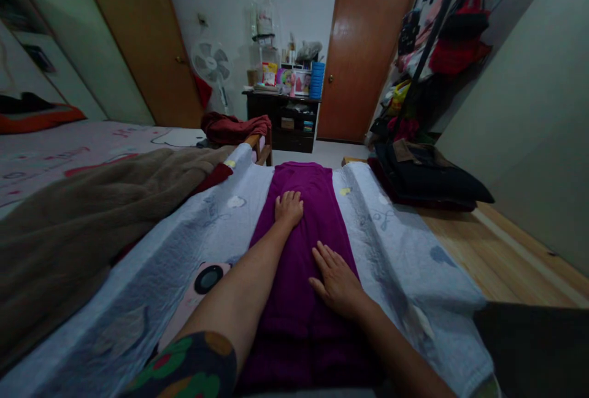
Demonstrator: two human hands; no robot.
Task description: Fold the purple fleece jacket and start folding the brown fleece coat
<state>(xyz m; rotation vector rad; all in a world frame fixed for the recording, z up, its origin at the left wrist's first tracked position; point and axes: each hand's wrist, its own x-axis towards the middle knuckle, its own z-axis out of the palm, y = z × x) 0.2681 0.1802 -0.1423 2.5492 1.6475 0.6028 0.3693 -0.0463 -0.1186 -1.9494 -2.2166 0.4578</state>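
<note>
A long purple garment [294, 287] lies spread lengthwise over a pale blue patterned cloth [381, 226]. My left hand [289, 208] rests on the garment's far part, its fingers loosely apart. Closer to me and further right, my right hand [338, 278] lies flat on the purple fabric with its fingers stretched out. Neither hand grips anything. Beside my left forearm is a pink phone [191, 297] with a big round dark camera ring, partly hidden by the arm.
A brown blanket [101, 220] covers the left side, with a dark red cloth [234, 128] beyond it. Folded dark clothes [423, 174] are stacked at right on a wooden surface [488, 257]. Farther back stand a fan [211, 64], a dark cabinet [283, 122] and a door [359, 54].
</note>
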